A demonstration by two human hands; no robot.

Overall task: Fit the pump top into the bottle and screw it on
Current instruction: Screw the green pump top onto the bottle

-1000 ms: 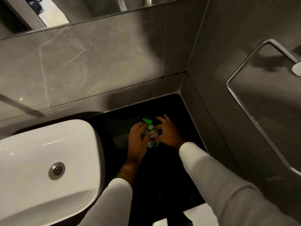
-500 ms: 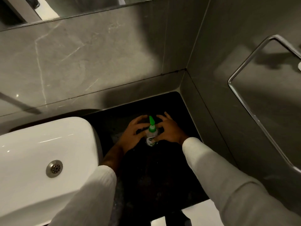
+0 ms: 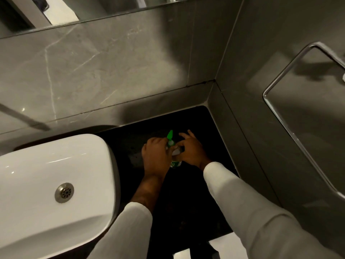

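With the left hand (image 3: 155,156) fingers pinching the pump top (image 3: 170,137) and the right hand (image 3: 190,152) gripping the bottle (image 3: 175,161), keep it upright while twisting.

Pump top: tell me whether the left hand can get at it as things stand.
Probably yes. The left hand is already curled against the green pump top on the bottle, with nothing between them; the right hand keeps to the other side.
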